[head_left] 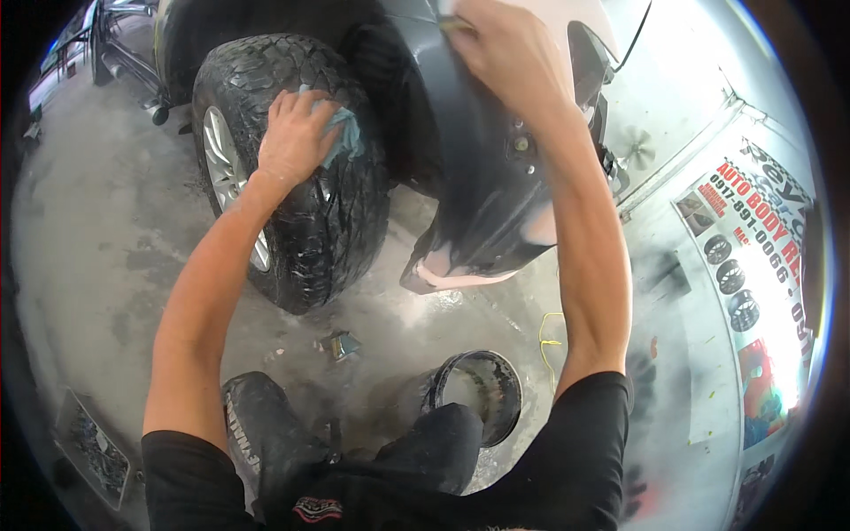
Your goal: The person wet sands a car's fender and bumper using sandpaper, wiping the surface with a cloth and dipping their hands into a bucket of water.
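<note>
Pressing softly and evenly should work best: the right hand (513,57) pinches a small, thin, yellowish pad (457,23) at the curved dark-grey car panel (469,168); the left hand (297,134) clutches a crumpled light-blue cloth (351,138) against the round black rubber tyre (305,234).

A grey concrete floor (88,265), blotched with darker stains, carries everything low down. A chunky black rubber tyre (332,221) on a silver spoked wheel (221,155) stands on it. Nearer lie a small, dark, flat scrap (341,346) and a tiny pinkish chip (280,351). A round black bucket (517,403) stands near a thin yellow cord (543,341); a rectangular, pale-rimmed tray of dark pieces (97,456) sits at far left.
</note>
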Demonstrator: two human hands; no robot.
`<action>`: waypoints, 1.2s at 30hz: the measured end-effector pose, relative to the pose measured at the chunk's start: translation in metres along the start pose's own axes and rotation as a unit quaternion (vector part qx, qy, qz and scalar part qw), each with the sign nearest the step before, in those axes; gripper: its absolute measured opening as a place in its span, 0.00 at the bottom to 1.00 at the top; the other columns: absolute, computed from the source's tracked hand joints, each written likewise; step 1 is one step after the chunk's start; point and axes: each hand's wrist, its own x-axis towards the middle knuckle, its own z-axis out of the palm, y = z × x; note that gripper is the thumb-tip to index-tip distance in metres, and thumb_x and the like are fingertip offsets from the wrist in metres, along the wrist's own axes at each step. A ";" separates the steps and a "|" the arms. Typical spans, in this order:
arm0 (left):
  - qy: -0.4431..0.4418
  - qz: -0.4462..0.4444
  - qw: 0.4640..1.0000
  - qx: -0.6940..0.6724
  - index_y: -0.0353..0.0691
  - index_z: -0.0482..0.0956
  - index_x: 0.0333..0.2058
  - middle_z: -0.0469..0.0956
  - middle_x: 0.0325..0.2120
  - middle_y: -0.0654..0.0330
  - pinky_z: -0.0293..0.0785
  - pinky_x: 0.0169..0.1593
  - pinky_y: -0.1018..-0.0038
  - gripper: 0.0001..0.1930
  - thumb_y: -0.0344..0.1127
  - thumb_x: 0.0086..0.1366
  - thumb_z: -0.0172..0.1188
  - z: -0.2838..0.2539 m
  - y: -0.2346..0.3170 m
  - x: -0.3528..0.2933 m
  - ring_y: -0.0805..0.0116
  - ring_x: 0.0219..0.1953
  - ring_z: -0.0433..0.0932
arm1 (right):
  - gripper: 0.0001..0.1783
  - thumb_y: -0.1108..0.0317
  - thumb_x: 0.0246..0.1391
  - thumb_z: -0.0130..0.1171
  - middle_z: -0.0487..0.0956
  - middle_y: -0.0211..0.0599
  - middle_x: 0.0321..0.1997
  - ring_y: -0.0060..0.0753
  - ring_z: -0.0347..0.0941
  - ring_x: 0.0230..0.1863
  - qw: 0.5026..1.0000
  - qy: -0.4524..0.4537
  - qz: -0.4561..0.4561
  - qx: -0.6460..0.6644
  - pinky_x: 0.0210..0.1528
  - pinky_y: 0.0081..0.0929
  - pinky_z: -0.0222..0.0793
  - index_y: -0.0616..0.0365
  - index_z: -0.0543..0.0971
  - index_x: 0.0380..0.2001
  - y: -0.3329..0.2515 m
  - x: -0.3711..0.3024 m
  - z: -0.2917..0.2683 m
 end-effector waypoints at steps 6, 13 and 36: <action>0.001 0.008 1.000 -0.013 0.44 0.83 0.47 0.78 0.52 0.58 0.65 0.67 0.52 0.15 0.38 0.63 0.69 -0.005 -0.003 -0.001 0.53 0.57 0.74 | 0.08 0.64 0.56 0.65 0.80 0.44 0.31 0.54 0.79 0.36 1.000 0.000 -0.002 0.003 0.35 0.46 0.73 0.56 0.78 0.31 0.039 -0.047 -0.003; 0.002 0.007 1.000 -0.020 0.45 0.82 0.47 0.78 0.51 0.59 0.64 0.67 0.52 0.14 0.38 0.64 0.69 -0.005 -0.009 -0.003 0.54 0.57 0.74 | 0.07 0.72 0.55 0.62 0.77 0.47 0.32 0.59 0.76 0.35 0.997 0.002 -0.074 -0.025 0.37 0.44 0.73 0.56 0.79 0.38 0.008 -0.004 0.009; -0.005 0.014 1.000 0.006 0.44 0.82 0.49 0.79 0.53 0.59 0.66 0.64 0.53 0.15 0.39 0.65 0.67 -0.005 -0.003 -0.001 0.51 0.55 0.75 | 0.11 0.62 0.60 0.67 0.83 0.47 0.34 0.52 0.77 0.32 0.983 -0.016 0.149 0.107 0.38 0.39 0.73 0.57 0.83 0.40 0.061 -0.097 -0.052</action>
